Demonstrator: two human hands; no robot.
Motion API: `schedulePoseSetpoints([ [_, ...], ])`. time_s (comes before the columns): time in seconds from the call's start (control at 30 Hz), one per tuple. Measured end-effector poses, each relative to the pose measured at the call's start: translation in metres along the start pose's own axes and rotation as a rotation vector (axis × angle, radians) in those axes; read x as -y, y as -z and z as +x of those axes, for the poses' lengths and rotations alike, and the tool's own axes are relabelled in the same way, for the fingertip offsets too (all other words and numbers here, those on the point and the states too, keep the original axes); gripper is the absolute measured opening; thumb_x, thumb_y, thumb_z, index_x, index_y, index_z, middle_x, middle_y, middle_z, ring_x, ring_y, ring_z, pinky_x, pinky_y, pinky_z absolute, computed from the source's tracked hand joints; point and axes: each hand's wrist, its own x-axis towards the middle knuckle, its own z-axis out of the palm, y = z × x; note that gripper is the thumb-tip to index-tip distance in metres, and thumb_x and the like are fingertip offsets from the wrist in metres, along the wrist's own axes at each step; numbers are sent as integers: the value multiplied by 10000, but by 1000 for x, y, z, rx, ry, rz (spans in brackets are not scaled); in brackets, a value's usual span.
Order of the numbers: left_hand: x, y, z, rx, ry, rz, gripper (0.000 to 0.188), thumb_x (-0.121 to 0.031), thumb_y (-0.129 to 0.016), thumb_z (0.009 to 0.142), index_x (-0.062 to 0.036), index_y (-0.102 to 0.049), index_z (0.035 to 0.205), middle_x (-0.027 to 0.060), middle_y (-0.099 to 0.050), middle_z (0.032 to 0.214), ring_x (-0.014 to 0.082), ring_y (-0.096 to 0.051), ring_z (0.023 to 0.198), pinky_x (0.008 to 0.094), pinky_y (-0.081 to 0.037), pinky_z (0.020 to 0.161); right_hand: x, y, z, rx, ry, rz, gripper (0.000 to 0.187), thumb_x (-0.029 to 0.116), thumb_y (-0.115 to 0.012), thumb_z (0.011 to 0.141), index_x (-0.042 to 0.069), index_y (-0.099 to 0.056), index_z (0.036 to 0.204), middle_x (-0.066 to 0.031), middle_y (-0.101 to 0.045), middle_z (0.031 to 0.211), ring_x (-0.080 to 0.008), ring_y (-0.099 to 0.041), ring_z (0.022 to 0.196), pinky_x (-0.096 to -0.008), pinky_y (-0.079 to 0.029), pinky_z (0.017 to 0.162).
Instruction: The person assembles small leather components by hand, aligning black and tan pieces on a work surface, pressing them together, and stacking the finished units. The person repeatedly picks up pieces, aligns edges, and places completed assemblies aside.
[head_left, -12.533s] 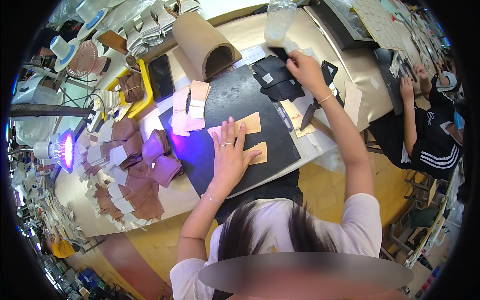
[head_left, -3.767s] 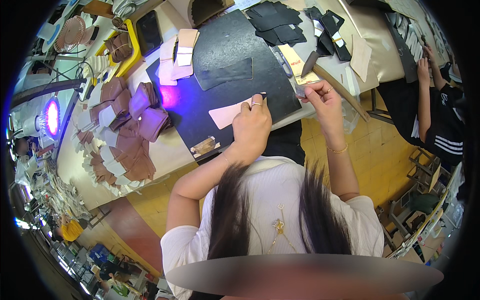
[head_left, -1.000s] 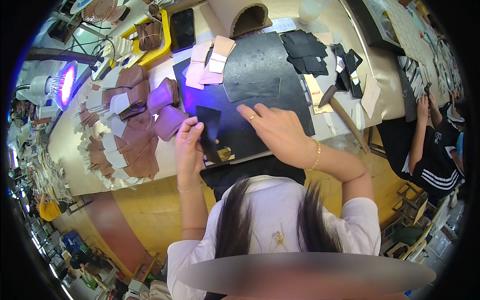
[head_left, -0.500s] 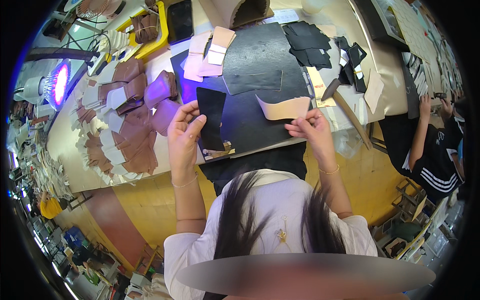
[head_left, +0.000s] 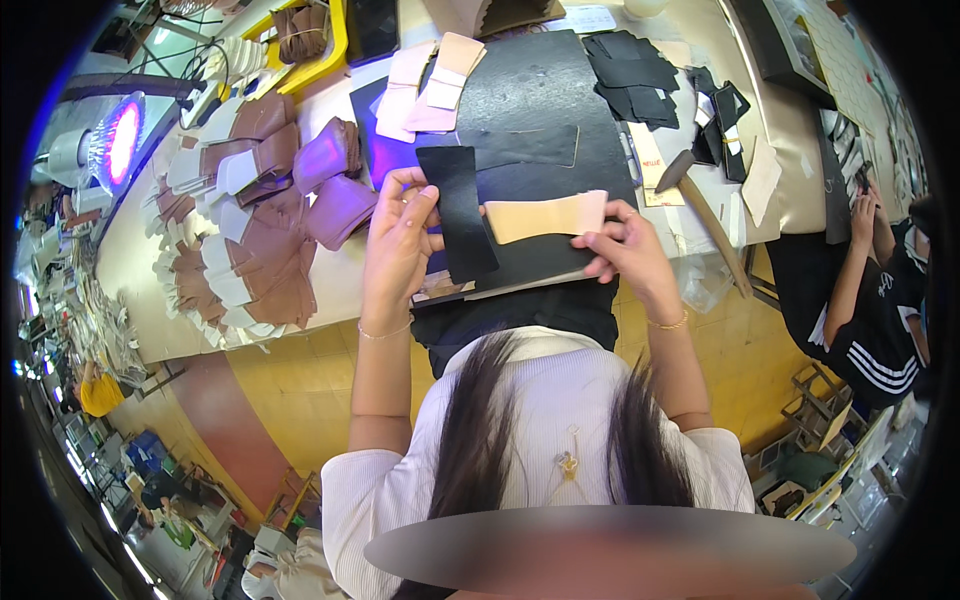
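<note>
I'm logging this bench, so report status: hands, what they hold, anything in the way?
Left hand gripping black strip; right hand pinching tan strip at right end. Both strips over black mat. Hammer lies to the right, apart from both hands.

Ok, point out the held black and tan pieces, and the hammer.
Held black piece (head_left: pixel 458 215): head view, its middle.
Held tan piece (head_left: pixel 545 217): head view, its middle.
Hammer (head_left: pixel 714 232): head view, its handle.
</note>
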Motion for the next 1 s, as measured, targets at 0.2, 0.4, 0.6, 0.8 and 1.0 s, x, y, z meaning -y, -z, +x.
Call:
schedulePoseSetpoints([
  [0.2, -2, 7, 2, -46, 12, 212, 190, -77, -545, 984, -40, -495, 1163, 72, -652, 963, 207, -694, 882, 285, -596, 711, 6, -32, 5, -95, 59, -192, 401, 91, -711, 880, 3, -410, 1131, -69, -638, 678, -108, -569, 468, -224, -460, 407],
  [0.4, -5, -21, 3, 234, -6, 767, 131, -49, -656, 901, -16, -668, 1027, -5, -655, 856, 55, -561, 689, 223, -463, 628, 14, -16, -5, -50, 375, 61, 589, 174, -813, 814, 19, -472, 1268, -50, -615, 928, -73, -560, 682, -199, -491, 641],
  [0.6, 0, -48, 4, 425, -150, 1057, 244, -37, -724, 852, 1, -621, 1071, 23, -654, 899, 40, -564, 681, 236, -492, 625, 19, -12, -12, 107, 195, -185, 314, 96, -721, 888, 55, -623, 1183, 26, -526, 763, -18, -522, 669, -197, -495, 621],
  [0.8, -5, -18, 5, 168, 187, 586, 326, 20, -725, 832, 15, -592, 1130, 60, -668, 933, 28, -592, 645, 208, -515, 575, 13, 2, -12, -18, 276, -41, 242, 52, -706, 885, 19, -631, 1113, 17, -604, 717, -34, -562, 629, -203, -520, 627],
  [1.0, 14, -4, -4, -26, 303, 488, 325, -16, -763, 830, 28, -596, 1104, 31, -668, 752, 37, -597, 603, 193, -519, 564, -1, 0, -4, -63, 119, -12, 191, 105, -754, 864, -9, -621, 939, -36, -673, 734, -74, -638, 626, -210, -528, 600],
])
